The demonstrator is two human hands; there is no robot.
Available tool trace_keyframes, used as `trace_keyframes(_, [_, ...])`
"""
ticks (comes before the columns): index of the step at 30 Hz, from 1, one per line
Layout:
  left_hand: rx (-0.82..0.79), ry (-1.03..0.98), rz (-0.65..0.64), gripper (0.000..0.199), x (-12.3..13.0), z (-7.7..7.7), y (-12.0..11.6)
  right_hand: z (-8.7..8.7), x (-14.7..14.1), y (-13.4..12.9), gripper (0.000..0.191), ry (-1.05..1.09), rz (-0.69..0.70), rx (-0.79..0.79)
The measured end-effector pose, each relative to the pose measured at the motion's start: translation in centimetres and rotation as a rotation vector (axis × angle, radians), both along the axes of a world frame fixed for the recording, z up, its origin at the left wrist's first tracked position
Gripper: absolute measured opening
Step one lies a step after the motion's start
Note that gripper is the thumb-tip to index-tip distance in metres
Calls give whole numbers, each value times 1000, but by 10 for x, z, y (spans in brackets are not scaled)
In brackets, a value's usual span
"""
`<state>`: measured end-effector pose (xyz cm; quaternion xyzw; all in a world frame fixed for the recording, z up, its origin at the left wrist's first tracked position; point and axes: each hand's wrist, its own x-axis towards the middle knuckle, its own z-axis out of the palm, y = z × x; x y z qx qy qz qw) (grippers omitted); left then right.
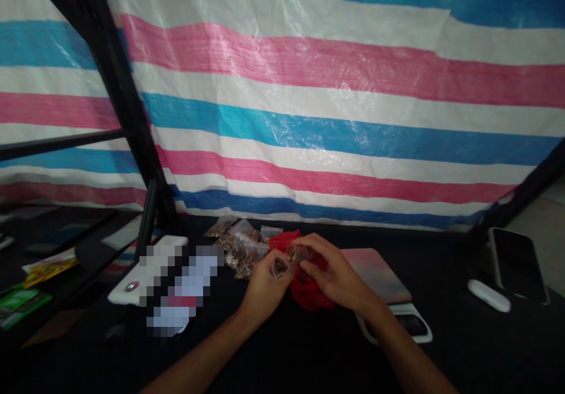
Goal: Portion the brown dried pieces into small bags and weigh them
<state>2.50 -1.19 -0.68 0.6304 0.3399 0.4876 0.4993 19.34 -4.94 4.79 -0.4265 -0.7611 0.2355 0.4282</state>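
My left hand (263, 291) and my right hand (335, 273) meet above the middle of the black table top (282, 347). The left pinches a small clear plastic bag (279, 267) holding brown matter. The right pinches a second small clear bag (296, 254) at its fingertips, close to the first. A crumpled red plastic bag (311, 288) lies directly under both hands, partly hidden by them. Just behind the left hand is a heap of similar small bags (241, 250) filled with brown pieces.
A pink-toned flat case (377, 273) sits right of the hands, over a white-edged phone (411, 325). Further right lie a dark phone (517, 264) and a white earbud case (488, 295). Pixelated white items (176, 288) lie left. Black metal framing (119, 93) stands before a striped tarp (335, 123).
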Motion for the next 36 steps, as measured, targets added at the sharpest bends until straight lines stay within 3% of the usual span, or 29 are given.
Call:
trace_keyframes(7, [-25,-87,-81,17,3,-4,0,-8,-18,-6,54,-280,-32,243])
trace_keyframes(13, [5,-42,-27,10,2,-4,2,-6,-12,-3,47,-244,-114,290])
trace_keyframes(16, [61,33,62,10,0,-5,2,-2,1,1,42,-230,-153,241])
trace_keyframes(19, [113,150,151,13,-2,-4,-2,-1,14,4,42,-363,-150,110])
trace_keyframes(23, [108,239,111,29,-3,-2,-12,-3,23,5,41,-473,-130,-76])
trace_keyframes(28, [-34,33,-10,38,1,-3,-14,-7,25,1,45,-403,-91,-154])
trace_keyframes(32, [-303,-167,-9,42,4,2,-13,-10,23,0,40,-385,-51,-199])
trace_keyframes(36, [-410,-251,14,40,3,11,-12,-15,21,2,38,-352,-17,-239])
